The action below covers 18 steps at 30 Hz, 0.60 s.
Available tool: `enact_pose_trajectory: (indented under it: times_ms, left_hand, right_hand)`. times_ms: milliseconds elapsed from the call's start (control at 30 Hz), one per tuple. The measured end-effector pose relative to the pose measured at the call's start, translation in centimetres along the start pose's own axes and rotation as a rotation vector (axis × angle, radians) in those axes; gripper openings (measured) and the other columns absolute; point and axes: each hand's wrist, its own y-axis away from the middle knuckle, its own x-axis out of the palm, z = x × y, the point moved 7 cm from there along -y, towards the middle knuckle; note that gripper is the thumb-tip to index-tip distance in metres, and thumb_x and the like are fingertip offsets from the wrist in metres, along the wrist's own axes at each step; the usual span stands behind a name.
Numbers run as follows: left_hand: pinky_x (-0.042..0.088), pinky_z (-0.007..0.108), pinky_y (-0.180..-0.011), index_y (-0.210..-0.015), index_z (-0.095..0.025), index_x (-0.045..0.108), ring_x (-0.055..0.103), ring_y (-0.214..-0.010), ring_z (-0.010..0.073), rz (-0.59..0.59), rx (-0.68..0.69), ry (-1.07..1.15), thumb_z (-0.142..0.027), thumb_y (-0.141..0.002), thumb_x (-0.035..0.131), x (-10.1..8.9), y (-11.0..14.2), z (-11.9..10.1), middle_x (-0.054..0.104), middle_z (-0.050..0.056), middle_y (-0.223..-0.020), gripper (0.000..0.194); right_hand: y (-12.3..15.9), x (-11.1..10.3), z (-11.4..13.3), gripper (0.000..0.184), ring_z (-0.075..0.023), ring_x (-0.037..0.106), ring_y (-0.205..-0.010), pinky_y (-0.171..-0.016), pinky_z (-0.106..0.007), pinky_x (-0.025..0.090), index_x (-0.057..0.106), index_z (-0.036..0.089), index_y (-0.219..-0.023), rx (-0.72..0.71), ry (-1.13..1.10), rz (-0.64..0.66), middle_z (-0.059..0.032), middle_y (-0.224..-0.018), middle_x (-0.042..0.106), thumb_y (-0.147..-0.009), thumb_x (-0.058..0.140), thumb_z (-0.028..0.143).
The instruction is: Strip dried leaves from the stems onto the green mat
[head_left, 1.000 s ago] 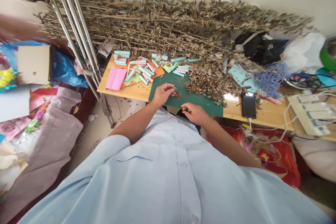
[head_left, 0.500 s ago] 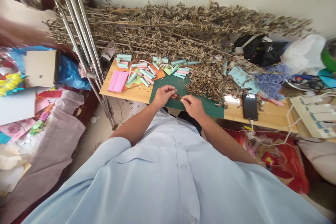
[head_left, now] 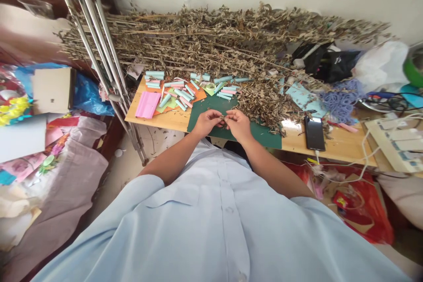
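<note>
My left hand (head_left: 205, 122) and my right hand (head_left: 238, 124) meet over the green cutting mat (head_left: 264, 134), fingers pinched together on a small dried sprig (head_left: 223, 116) between them. Just beyond the hands lies a heap of loose dried leaves (head_left: 264, 99). Rolled paper tubes (head_left: 180, 90) in light blue and pink lie scattered on orange and green sheets at the mat's far left. A pink paper sheet (head_left: 147, 104) sits at the left end of the wooden table (head_left: 165, 119).
A long bundle of dried branches (head_left: 214, 39) fills the back of the table against the wall. A black phone (head_left: 313, 133) lies right of the mat, a power strip (head_left: 393, 143) farther right. Metal crutches (head_left: 105, 61) lean at the left edge. Bedding and papers lie left.
My right hand has moved from the near edge of the mat up and left to meet my left hand, and both now pinch the sprig together.
</note>
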Motion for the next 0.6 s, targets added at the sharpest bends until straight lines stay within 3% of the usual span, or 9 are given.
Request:
enact_pose_trajectory:
  times_ms: [167, 300, 600]
  left_hand:
    - [0.059, 0.028, -0.064, -0.105, -0.013, 0.065, 0.071, -0.073, 0.0159, 0.043, -0.047, 0.072, -0.041, -0.075, 0.082, 0.3, 0.1, -0.1, 0.07, 0.005, -0.085, 0.044]
    - [0.059, 0.027, -0.062, -0.098, -0.012, 0.066, 0.069, -0.068, 0.0145, 0.02, -0.034, 0.051, -0.042, -0.075, 0.082, 0.3, -0.2, -0.1, 0.069, 0.005, -0.082, 0.041]
    - [0.059, 0.027, -0.061, -0.093, -0.011, 0.066, 0.07, -0.067, 0.0149, -0.026, -0.041, 0.026, -0.04, -0.075, 0.083, 0.0, -0.2, 0.1, 0.069, 0.004, -0.077, 0.038]
  right_hand:
    - [-0.1, 0.2, 0.0, 0.035, -0.0104, 0.058, -0.057, -0.051, -0.024, 0.049, 0.062, 0.02, -0.106, -0.015, 0.073, 0.039, 0.0001, -0.085, 0.069, -0.074, 0.068, 0.034]
    - [0.1, 0.3, 0.6, 0.027, -0.0107, 0.058, -0.058, -0.051, -0.023, 0.048, 0.066, 0.02, -0.099, -0.045, 0.115, 0.053, -0.0018, -0.087, 0.07, -0.076, 0.068, 0.035]
    - [0.1, -0.4, 1.3, 0.02, -0.0122, 0.056, -0.051, -0.053, -0.026, 0.046, 0.068, 0.02, -0.084, -0.077, 0.193, 0.021, 0.0008, -0.069, 0.067, -0.08, 0.065, 0.04]
